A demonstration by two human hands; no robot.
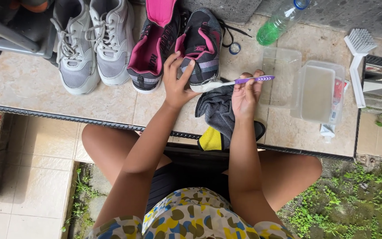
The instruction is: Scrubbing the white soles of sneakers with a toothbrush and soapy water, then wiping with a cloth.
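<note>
My left hand (176,79) grips the toe of a black and pink sneaker (201,44) that stands on the tiled ledge. My right hand (245,94) holds a purple toothbrush (244,80) whose head rests against the white sole at the front of that shoe. Its matching sneaker (153,44) sits just to the left, its pink tongue pulled up. A dark grey cloth (216,110) lies under my right hand, with a yellow and black sponge (211,139) at the ledge's near edge.
A pair of grey sneakers (91,40) stands at the left. To the right are a clear plastic container (318,90) of cloudy water, its lid (281,75), a green bottle (277,24), a white scrub brush (357,57) and a tube (330,128).
</note>
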